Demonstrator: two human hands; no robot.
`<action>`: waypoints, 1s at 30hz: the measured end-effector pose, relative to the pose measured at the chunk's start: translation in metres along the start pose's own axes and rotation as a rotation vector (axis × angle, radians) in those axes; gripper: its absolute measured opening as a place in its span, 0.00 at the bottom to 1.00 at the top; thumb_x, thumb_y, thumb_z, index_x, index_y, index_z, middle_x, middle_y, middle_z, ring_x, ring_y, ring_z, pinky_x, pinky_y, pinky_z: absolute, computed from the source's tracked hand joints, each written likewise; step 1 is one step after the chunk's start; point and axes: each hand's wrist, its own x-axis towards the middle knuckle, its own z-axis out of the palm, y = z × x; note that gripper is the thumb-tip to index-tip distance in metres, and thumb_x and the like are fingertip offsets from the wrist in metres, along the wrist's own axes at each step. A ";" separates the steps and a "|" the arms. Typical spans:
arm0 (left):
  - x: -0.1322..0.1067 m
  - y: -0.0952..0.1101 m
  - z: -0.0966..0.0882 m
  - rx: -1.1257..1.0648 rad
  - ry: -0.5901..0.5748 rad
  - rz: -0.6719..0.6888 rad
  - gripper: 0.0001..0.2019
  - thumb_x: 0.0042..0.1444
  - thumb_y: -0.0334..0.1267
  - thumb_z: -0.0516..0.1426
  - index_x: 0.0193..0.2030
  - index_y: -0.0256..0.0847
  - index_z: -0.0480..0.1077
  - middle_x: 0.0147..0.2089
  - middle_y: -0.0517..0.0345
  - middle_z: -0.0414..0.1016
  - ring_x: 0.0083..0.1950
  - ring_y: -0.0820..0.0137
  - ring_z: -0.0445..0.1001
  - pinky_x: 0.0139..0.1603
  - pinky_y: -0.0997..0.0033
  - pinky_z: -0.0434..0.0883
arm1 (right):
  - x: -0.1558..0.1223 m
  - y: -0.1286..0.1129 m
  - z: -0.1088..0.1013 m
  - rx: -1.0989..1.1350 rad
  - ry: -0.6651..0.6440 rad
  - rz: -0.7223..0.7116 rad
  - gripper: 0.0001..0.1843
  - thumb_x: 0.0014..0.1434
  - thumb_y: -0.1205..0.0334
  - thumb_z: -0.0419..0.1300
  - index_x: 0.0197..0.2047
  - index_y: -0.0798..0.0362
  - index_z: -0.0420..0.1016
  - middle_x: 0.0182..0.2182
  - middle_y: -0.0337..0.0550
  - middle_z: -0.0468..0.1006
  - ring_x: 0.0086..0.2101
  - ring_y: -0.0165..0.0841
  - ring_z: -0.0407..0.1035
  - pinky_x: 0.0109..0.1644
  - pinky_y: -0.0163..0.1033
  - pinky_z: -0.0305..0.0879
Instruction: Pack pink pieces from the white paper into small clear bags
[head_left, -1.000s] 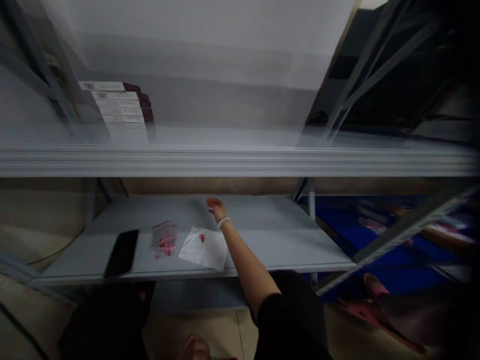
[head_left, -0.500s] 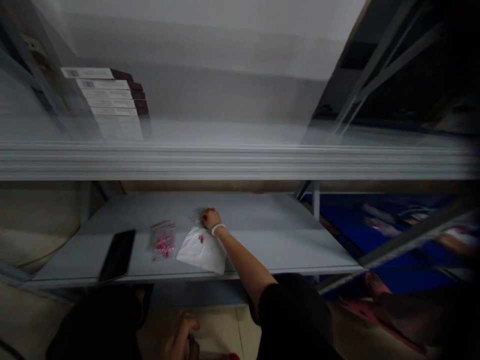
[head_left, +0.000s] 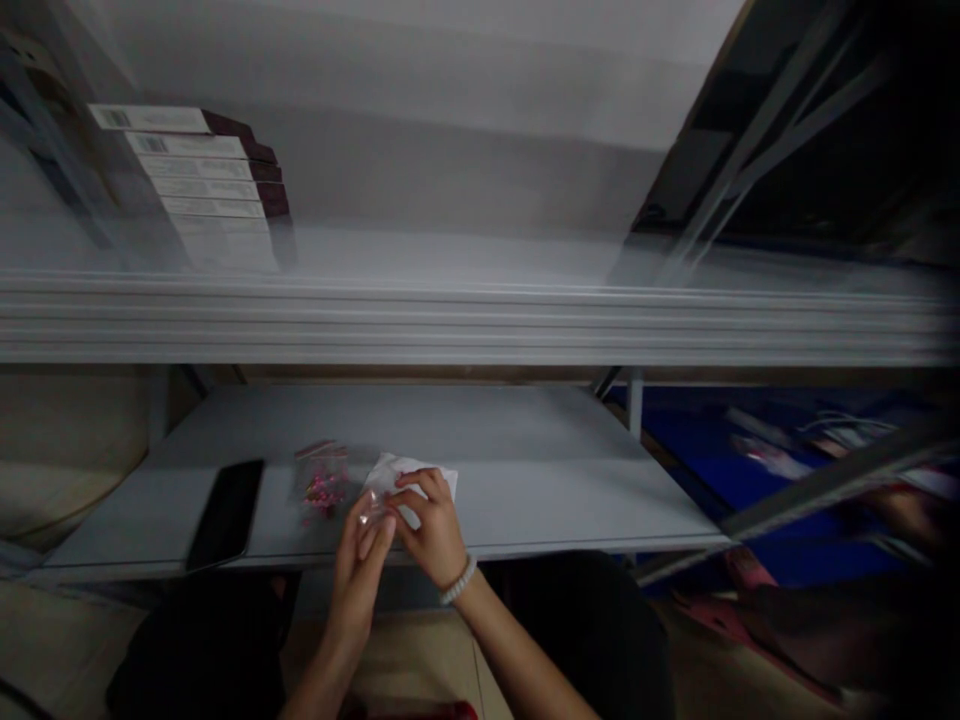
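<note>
Over the front part of the lower shelf, my left hand (head_left: 358,565) pinches a small clear plastic piece (head_left: 370,508) with a bright glint; I cannot make out its exact kind. My right hand (head_left: 431,525), with a pale beaded bracelet (head_left: 460,580) at the wrist, has bent fingers closed at the other side of this piece. Partly covered by both hands, a white paper sheet (head_left: 385,470) lies beneath them. Left of it rests a clear zip bag (head_left: 322,482) holding pink and gold beads.
A black phone (head_left: 227,513) lies on the lower shelf (head_left: 517,460) at left. The upper shelf's edge (head_left: 480,325) crosses above, bearing stacked boxes (head_left: 206,172). To the right are a blue surface (head_left: 690,450) with blurred items and a person's foot in a pink sandal (head_left: 739,625).
My left hand has risen from below the shelf to the paper. The right hand has come back toward me from the paper's far edge, and both now meet at the clear piece.
</note>
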 end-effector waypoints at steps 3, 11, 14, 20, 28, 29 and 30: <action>0.009 0.002 0.008 -0.117 0.055 -0.093 0.21 0.46 0.49 0.64 0.44 0.37 0.73 0.48 0.47 0.77 0.50 0.59 0.75 0.48 0.65 0.73 | -0.021 -0.016 -0.002 0.163 0.019 0.089 0.09 0.56 0.67 0.60 0.39 0.48 0.78 0.44 0.46 0.74 0.48 0.40 0.64 0.52 0.47 0.61; -0.006 0.004 -0.010 -0.097 -0.003 -0.270 0.20 0.41 0.48 0.67 0.37 0.34 0.77 0.41 0.46 0.78 0.39 0.61 0.77 0.35 0.65 0.76 | -0.041 0.013 0.003 0.866 -0.007 0.771 0.10 0.49 0.57 0.68 0.31 0.56 0.79 0.25 0.41 0.76 0.26 0.28 0.66 0.32 0.34 0.62; -0.007 0.001 -0.017 -0.053 0.045 -0.270 0.20 0.40 0.47 0.68 0.37 0.35 0.76 0.41 0.49 0.77 0.39 0.63 0.76 0.33 0.68 0.76 | -0.045 0.017 0.004 0.954 -0.039 0.866 0.11 0.44 0.57 0.71 0.26 0.57 0.79 0.22 0.39 0.75 0.23 0.26 0.65 0.30 0.32 0.62; 0.005 0.001 -0.030 0.113 0.032 -0.196 0.23 0.44 0.49 0.65 0.45 0.38 0.69 0.30 0.60 0.73 0.27 0.72 0.72 0.26 0.75 0.71 | -0.053 0.019 -0.004 1.017 -0.130 0.944 0.13 0.41 0.55 0.73 0.26 0.57 0.81 0.22 0.41 0.76 0.23 0.26 0.67 0.29 0.32 0.65; -0.001 0.015 -0.021 0.538 -0.103 0.285 0.08 0.51 0.40 0.61 0.36 0.41 0.69 0.36 0.56 0.73 0.42 0.66 0.74 0.45 0.68 0.71 | -0.050 0.016 -0.004 0.874 0.069 0.874 0.09 0.41 0.59 0.72 0.22 0.56 0.80 0.18 0.39 0.75 0.21 0.26 0.65 0.27 0.31 0.61; -0.004 0.016 -0.016 0.532 -0.204 0.246 0.07 0.52 0.39 0.60 0.35 0.40 0.69 0.35 0.56 0.73 0.40 0.66 0.74 0.44 0.68 0.72 | -0.049 0.014 -0.004 0.867 0.086 0.863 0.09 0.41 0.59 0.72 0.22 0.55 0.80 0.18 0.39 0.75 0.20 0.26 0.65 0.27 0.32 0.61; -0.007 0.018 -0.011 0.513 -0.269 0.210 0.06 0.52 0.38 0.60 0.36 0.40 0.69 0.35 0.56 0.74 0.39 0.67 0.75 0.43 0.68 0.73 | -0.047 0.011 -0.003 0.865 0.096 0.856 0.09 0.41 0.59 0.72 0.22 0.55 0.79 0.18 0.39 0.76 0.21 0.26 0.65 0.28 0.32 0.61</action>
